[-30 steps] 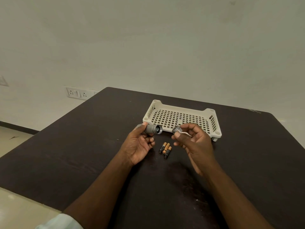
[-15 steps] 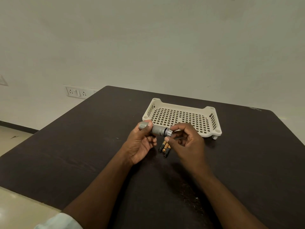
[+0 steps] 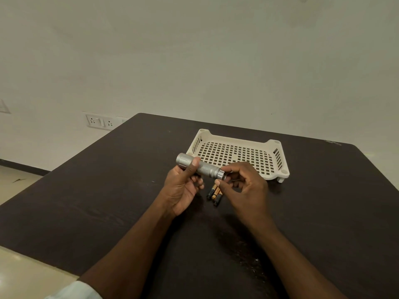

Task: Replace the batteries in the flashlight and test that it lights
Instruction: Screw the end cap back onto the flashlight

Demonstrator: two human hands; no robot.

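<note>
A silver flashlight [image 3: 205, 168] lies level in the air above the dark table [image 3: 108, 201], its wide head pointing left. My left hand [image 3: 183, 186] grips its body, thumb across the top. My right hand [image 3: 241, 186] pinches the tail cap [image 3: 222, 174] at the flashlight's right end, where the cap sits against the body. Three small black-and-orange batteries [image 3: 214, 194] lie side by side on the table just below and between my hands.
A cream perforated plastic tray [image 3: 276, 162] stands on the table behind my hands, nothing visible in it. A wall socket plate [image 3: 99, 121] is on the wall at the left. The table's left edge drops to a light floor.
A second ago my right hand held the tail cap apart from the flashlight body. It has since brought the cap onto the body's right end, and the flashlight's head has come into view at the left.
</note>
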